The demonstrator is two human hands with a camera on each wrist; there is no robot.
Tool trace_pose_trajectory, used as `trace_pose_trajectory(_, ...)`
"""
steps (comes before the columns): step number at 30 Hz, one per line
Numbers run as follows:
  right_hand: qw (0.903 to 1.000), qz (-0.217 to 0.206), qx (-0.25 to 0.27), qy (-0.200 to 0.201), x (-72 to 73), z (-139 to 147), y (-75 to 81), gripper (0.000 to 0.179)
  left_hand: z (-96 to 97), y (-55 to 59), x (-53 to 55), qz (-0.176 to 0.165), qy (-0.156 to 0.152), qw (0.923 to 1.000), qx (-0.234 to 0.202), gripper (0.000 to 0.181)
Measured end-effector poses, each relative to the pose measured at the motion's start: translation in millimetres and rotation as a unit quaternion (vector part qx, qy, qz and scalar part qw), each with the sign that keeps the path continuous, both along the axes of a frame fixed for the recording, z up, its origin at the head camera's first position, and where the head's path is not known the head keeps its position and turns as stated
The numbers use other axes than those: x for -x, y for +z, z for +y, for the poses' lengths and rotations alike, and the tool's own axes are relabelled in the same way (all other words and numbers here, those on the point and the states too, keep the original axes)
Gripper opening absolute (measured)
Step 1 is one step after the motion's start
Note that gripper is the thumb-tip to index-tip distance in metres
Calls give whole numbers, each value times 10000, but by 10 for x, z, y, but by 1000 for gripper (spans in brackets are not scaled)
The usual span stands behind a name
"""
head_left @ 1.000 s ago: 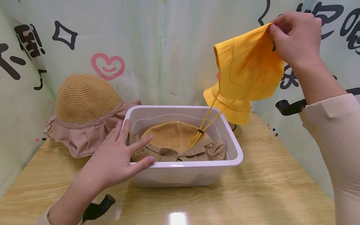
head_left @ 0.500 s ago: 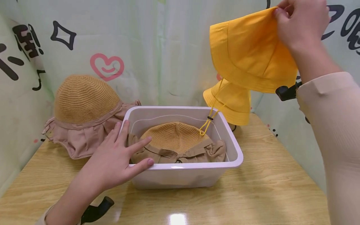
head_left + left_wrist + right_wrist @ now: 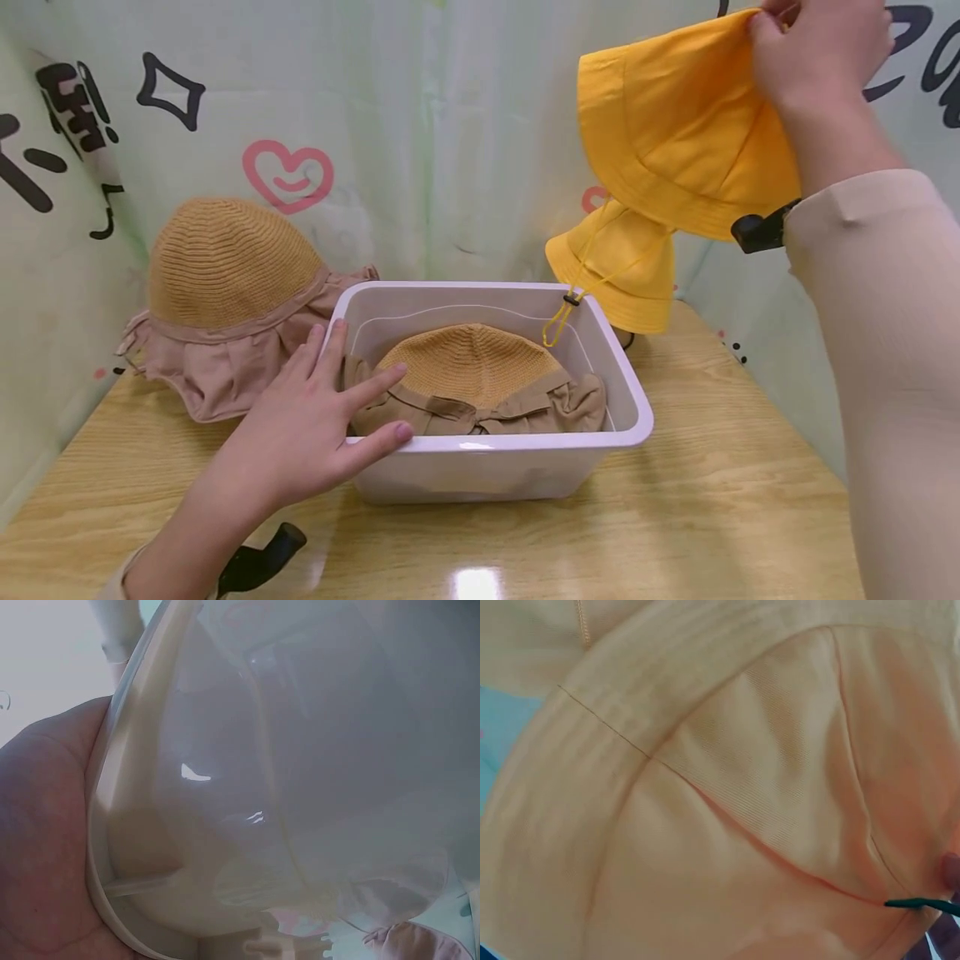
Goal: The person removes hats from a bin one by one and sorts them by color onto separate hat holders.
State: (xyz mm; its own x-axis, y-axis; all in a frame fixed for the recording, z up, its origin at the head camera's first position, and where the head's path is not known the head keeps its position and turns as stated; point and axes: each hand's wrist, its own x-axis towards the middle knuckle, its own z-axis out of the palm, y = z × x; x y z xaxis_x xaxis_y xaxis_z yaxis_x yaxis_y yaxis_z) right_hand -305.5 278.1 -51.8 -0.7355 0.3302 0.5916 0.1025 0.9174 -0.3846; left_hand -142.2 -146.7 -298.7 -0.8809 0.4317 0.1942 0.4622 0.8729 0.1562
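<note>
At upper right, the right hand (image 3: pixel 823 62) pinches a yellow hat (image 3: pixel 686 125). Lower left, the left hand (image 3: pixel 315 425) rests spread-fingered on a tub (image 3: pixel 480 473).

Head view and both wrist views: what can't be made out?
Head: part of right hand, cut off by top edge.
Head: part of lower yellow hat, behind raised hat.
Head: floor of the bin, under its straw hat.
Left wrist: bin contents, hidden by its wall.
Right wrist: dark strip, cut off by right edge.
</note>
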Motion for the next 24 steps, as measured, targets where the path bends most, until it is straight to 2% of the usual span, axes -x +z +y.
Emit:
trace_pose_trajectory(3,9993,-302,-147,168,72,52,-59,54,-5,0,-2,18,6,10000,11,66)
trace_pose_trajectory(6,9975,-568,-293,289,134,87,-130,52,-6,-4,-4,25,0,10000,2,66)
trace_pose_trajectory(12,9956,-686,-491,401,215,113,-229,53,-10,-7,-4,10,5,10000,-42,66)
trace_pose_trajectory(20,9933,-796,-578,612,210,43,-329,54,-45,-8,-4,18,9,10000,-71,65)
trace_pose_trajectory(24,9927,-783,-554,725,167,-18,-335,54,-79,3,-8,-139,-4,9999,-74,66)
